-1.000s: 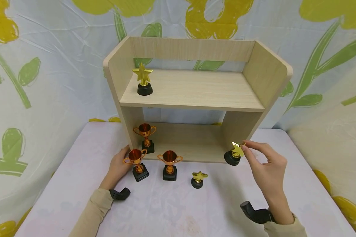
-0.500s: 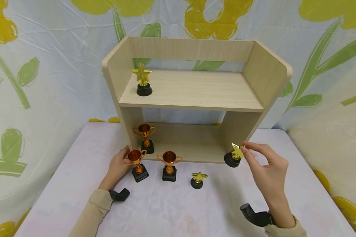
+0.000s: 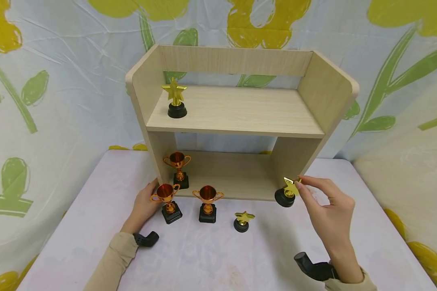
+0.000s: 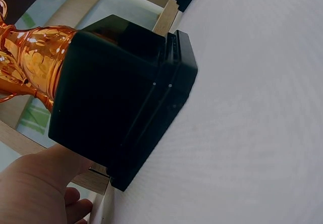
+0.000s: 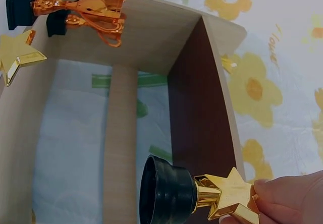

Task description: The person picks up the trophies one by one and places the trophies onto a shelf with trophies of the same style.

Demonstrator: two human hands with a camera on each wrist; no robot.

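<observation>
My right hand (image 3: 331,210) pinches a gold star trophy (image 3: 290,186) by its star, thumb and fingertips on one point. The trophy's round black base hangs tilted by the shelf's lower right front. My left hand (image 3: 145,202) grips the lower left side panel of the wooden shelf (image 3: 236,131); its fingertips are partly hidden. Right beside it stands a copper cup trophy (image 3: 166,193), whose black base (image 4: 111,93) fills much of the left wrist view. Another copper cup (image 3: 208,194) and a small gold star trophy (image 3: 242,221) stand on the table before the shelf.
Upstairs on the shelf, a gold star trophy (image 3: 175,99) stands at the left. A copper cup (image 3: 179,165) occupies the lower level's left end. Patterned cloth (image 3: 58,101) surrounds the white-covered table (image 3: 204,258) behind and at the sides.
My right hand has sunk slightly with the star trophy, still pinching it. The left hand stays at the shelf's side, and the standing trophies keep their places.
</observation>
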